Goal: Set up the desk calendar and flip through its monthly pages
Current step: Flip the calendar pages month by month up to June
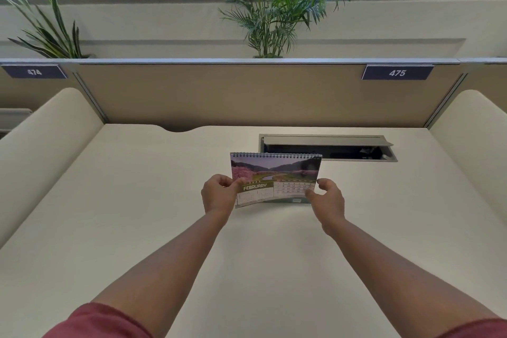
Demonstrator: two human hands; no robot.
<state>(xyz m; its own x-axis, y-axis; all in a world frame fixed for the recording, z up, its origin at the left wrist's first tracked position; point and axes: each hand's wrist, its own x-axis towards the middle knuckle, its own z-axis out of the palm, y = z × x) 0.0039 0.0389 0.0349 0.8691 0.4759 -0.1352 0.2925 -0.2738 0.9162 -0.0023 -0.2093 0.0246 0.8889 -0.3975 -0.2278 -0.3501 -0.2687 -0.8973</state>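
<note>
Where the table carries it just before the cable hatch, the calendar stands, light and stiff-backed with thin, tearable pages. The left hand pinches February's lower corner, a good hold; the right hand hovers spread.

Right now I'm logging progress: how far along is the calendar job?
The desk calendar already stands upright on the desk, open at February. In hand: the left hand pinches the February page's left edge and the right hand touches its right corner. The later months are left to flip.
</note>
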